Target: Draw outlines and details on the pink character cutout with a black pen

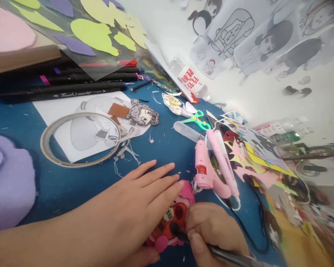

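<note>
A small pink and red craft piece (179,213) with dark spots lies on the blue table at the lower middle. My left hand (133,207) rests over its left side, fingers stretched out and covering part of it. At its right side, my right hand (217,230) is closed around a black marker (225,253), whose dark tip meets the red surface. The fingers of my right hand hide some of the piece's right edge.
A pink glue gun (204,163) and green scissors (198,119) lie beyond my right hand. A tape ring (46,148) sits on printed paper at the left, near black markers (86,90). Foam and paper scraps (256,155) heap up at the right.
</note>
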`<action>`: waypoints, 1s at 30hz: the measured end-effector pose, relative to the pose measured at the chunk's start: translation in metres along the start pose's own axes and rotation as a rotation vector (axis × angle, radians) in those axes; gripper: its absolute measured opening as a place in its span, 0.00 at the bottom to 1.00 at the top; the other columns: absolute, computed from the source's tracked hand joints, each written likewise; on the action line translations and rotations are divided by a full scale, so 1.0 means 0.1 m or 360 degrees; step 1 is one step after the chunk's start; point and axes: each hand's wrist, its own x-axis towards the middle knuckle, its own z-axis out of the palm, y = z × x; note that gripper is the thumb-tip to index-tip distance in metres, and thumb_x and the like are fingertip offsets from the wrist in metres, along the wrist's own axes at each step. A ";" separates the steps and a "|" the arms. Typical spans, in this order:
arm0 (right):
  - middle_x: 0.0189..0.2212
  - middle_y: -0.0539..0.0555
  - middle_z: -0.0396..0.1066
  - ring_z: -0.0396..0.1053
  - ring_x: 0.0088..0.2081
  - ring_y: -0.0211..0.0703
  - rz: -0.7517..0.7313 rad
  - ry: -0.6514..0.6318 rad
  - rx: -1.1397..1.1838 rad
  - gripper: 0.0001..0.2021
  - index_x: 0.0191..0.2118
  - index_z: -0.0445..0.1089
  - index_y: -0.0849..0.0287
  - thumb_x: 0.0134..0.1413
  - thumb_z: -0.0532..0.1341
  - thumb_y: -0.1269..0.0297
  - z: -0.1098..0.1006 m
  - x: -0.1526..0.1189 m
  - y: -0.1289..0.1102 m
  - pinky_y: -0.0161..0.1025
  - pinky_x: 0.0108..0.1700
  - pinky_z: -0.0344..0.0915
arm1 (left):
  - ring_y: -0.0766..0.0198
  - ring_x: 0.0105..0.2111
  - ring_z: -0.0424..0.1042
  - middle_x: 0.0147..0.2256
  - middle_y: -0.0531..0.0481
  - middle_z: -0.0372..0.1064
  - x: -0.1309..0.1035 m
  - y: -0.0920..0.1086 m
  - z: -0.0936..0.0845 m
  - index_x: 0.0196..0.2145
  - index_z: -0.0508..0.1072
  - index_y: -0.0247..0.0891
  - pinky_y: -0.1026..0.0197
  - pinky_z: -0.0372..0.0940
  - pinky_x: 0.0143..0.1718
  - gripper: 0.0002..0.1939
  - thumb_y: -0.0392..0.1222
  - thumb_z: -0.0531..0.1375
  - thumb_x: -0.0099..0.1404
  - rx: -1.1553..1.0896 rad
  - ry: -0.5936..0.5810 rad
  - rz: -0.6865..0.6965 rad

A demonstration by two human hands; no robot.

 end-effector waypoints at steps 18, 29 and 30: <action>0.22 0.49 0.62 0.61 0.24 0.36 0.0005 0.0002 0.0161 0.14 0.33 0.54 0.56 0.76 0.46 0.70 0.02 -0.01 0.00 0.33 0.29 0.63 | 0.62 0.70 0.59 0.68 0.58 0.64 0.02 -0.01 -0.03 0.67 0.66 0.40 0.66 0.19 0.71 0.49 0.66 0.73 0.56 0.0040 0.0031 0.0007; 0.22 0.49 0.62 0.62 0.24 0.37 0.0018 0.0018 0.0090 0.14 0.33 0.55 0.56 0.75 0.46 0.71 0.00 -0.05 -0.02 0.34 0.30 0.64 | 0.62 0.70 0.59 0.68 0.56 0.63 0.01 -0.01 -0.02 0.67 0.65 0.40 0.66 0.19 0.71 0.49 0.66 0.72 0.57 0.0029 0.0018 0.0016; 0.22 0.49 0.61 0.62 0.24 0.37 0.0017 0.0029 0.0095 0.14 0.33 0.54 0.56 0.75 0.46 0.71 0.00 -0.05 -0.02 0.34 0.31 0.64 | 0.63 0.70 0.59 0.68 0.56 0.63 0.00 -0.01 -0.01 0.68 0.64 0.40 0.66 0.19 0.71 0.48 0.66 0.72 0.58 0.0027 0.0022 0.0014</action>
